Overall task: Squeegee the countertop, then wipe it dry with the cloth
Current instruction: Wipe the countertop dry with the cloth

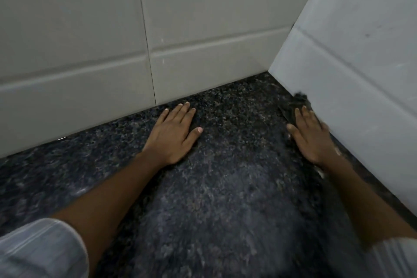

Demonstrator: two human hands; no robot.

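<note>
In the tiled corner, right hand [310,135] presses cloth [293,106] on countertop [225,187].

We see a dark speckled granite countertop [225,187] running into a corner where two tiled walls meet. Directly on it our left hand [174,133] lies flat, palm down with fingers straight, close to the back wall. Near the side wall our right hand [310,135] presses flat on a dark cloth [293,106], which lies on the stone and reaches up against the wall's foot. Cloth and stone are similar in tone, and the cloth's edge is blurred.
</note>
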